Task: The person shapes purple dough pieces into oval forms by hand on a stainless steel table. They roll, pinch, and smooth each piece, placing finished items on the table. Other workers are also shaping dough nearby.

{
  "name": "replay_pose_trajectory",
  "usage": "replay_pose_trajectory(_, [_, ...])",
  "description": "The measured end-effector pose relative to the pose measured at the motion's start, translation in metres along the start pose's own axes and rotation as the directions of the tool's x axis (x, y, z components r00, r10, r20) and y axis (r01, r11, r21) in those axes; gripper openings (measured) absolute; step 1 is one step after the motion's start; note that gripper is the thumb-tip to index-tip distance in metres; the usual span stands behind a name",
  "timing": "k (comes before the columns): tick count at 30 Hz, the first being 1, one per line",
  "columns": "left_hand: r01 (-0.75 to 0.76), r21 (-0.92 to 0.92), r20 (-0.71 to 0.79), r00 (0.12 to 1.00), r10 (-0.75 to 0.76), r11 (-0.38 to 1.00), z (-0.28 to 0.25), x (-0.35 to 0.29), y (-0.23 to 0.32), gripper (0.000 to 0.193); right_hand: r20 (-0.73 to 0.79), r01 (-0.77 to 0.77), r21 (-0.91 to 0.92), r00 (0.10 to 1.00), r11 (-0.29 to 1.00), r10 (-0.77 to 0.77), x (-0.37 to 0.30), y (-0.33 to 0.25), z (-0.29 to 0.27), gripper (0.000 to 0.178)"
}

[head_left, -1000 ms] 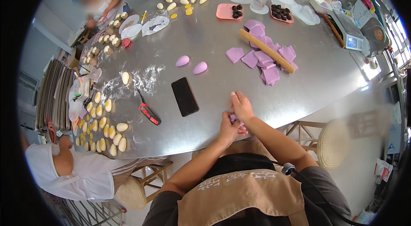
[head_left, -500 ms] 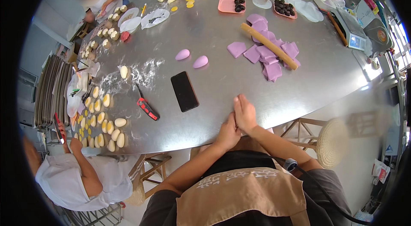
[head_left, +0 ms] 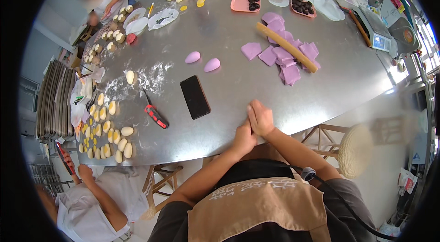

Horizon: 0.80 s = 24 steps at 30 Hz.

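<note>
My left hand and my right hand are pressed together above the table's near edge, fingers closed over one another. Whether anything lies between the palms is hidden. To their left a black phone lies flat on the steel table. Beyond the phone rest two smooth purple egg-shaped dough pieces, one dough piece a little nearer than the other dough piece. Farther right, a wooden rolling pin lies across a pile of flat purple dough pieces.
A red-and-black folding knife lies left of the phone, near several yellow-and-white egg-shaped pieces. Dark balls fill a pink tray; another pink tray stands beside it. A scale stands far right, a stool at right. Co-workers surround the table.
My hands stay together, the fingers folding slightly closer. At lower left, the co-worker with the red phone has leaned lower. The table's contents have shifted slightly left in view.
</note>
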<state>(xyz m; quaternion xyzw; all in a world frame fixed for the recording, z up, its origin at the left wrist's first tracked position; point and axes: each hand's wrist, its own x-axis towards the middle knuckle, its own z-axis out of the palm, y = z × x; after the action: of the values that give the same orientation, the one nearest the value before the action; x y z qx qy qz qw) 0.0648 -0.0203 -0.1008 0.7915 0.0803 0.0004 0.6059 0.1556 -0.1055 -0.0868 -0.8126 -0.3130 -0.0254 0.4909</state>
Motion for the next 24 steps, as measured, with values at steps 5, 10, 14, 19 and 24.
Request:
replay_pose_trajectory(5, [0.363,-0.614,0.084,0.913,-0.399,0.7,0.0,0.011,0.034,0.048,-0.091,-0.304,0.125,0.944,0.944,0.316,0.035,0.017,0.012,0.022])
replay_pose_trajectory(10, [0.084,-0.146,0.023,0.996,-0.082,0.986,0.001,-0.006,0.006,0.043,0.05,-0.288,0.145,0.958,0.947,0.283,0.0,-0.013,-0.002,0.02])
replay_pose_trajectory(14, [0.245,-0.334,0.015,0.967,-0.254,0.91,0.001,0.0,0.024,0.044,-0.092,-0.054,-0.078,0.995,0.995,0.047,0.026,0.011,0.008,0.02])
replay_pose_trajectory(19, [0.332,-0.582,0.096,0.935,-0.342,0.742,0.001,0.013,0.016,0.05,0.06,-0.426,0.172,0.905,0.888,0.422,0.036,0.018,0.007,0.019])
replay_pose_trajectory(24, [0.146,-0.066,0.089,0.986,-0.14,0.987,-0.002,-0.007,0.014,0.053,0.005,-0.047,-0.031,0.999,0.998,0.048,-0.007,-0.012,-0.003,0.018])
